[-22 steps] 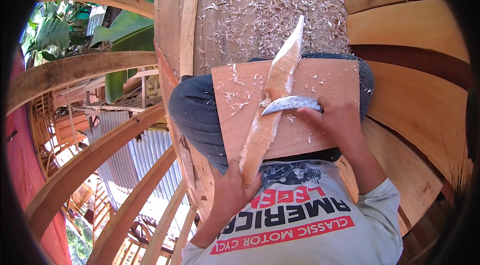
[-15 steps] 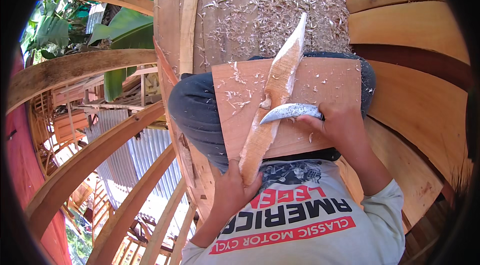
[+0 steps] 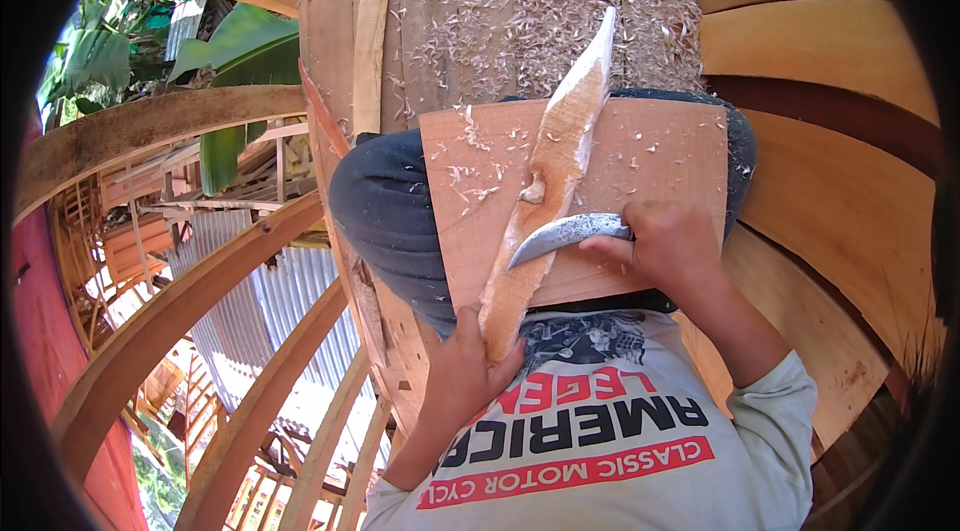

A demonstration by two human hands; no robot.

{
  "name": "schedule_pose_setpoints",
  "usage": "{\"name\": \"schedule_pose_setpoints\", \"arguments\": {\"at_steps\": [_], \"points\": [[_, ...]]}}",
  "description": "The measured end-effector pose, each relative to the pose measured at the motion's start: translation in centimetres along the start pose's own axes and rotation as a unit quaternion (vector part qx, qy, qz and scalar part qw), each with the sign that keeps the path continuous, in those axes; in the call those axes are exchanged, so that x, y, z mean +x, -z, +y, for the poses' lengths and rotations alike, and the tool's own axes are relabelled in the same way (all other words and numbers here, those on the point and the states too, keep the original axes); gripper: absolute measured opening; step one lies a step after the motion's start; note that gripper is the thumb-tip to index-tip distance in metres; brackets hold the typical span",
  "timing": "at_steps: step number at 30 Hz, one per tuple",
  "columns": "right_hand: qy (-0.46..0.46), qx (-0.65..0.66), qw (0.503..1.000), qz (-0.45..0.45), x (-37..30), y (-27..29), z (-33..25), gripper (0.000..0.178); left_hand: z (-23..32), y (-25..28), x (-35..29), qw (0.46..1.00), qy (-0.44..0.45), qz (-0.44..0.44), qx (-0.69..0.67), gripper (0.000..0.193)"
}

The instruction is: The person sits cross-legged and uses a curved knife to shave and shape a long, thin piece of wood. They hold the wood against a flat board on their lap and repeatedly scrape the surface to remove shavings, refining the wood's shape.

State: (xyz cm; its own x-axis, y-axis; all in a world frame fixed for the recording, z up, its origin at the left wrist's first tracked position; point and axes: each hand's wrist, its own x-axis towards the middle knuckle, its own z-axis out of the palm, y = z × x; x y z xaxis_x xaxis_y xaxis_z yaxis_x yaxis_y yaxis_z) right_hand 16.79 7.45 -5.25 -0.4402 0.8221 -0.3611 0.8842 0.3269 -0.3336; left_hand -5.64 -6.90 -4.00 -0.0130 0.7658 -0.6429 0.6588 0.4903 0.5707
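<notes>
Planks (image 3: 424, 61), carved wood (image 3: 555, 166), near end clasped by left fingers (image 3: 467, 336), right fingers (image 3: 650, 220) gripping knife (image 3: 575, 232)

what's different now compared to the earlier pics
The right hand has drawn the curved grey metal knife along the long, pointed, pale-brown wood piece, away from its small raised knob and toward the person's body. Nothing was taken hold of or let go. The left hand still grips the wood's near end, over the flat reddish-brown board.
</notes>
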Motion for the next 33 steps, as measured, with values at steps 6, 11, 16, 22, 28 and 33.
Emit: {"name": "schedule_pose_setpoints", "arguments": {"at_steps": [6,11,16,22,28,33], "points": [[-0.04,-0.042,0.997,0.057,1.4,0.9,2.0,0.06,0.3,0.2,0.0,1.0,0.015,-0.015,-0.004,0.05],[-0.022,-0.014,0.999,0.048,0.4,1.1,1.3,0.06,0.1,0.0,0.0,0.999,0.033,-0.02,-0.011,0.052],[0.002,0.016,0.998,-0.052,-1.1,0.4,-1.4,0.053,0.0,-0.1,0.3,0.999,0.031,-0.02,-0.008,0.052],[0.003,0.011,1.0,0.016,0.1,0.0,0.7,0.061,0.0,-0.2,0.1,0.999,0.032,-0.014,-0.018,0.051],[-0.027,-0.007,1.0,-0.004,0.4,0.3,0.8,0.061,0.0,0.2,0.4,0.999,0.024,-0.027,-0.016,0.052],[-0.039,-0.033,0.998,0.044,1.3,1.1,1.7,0.061,0.0,-0.1,0.0,1.0,0.021,-0.014,-0.017,0.051]]}}
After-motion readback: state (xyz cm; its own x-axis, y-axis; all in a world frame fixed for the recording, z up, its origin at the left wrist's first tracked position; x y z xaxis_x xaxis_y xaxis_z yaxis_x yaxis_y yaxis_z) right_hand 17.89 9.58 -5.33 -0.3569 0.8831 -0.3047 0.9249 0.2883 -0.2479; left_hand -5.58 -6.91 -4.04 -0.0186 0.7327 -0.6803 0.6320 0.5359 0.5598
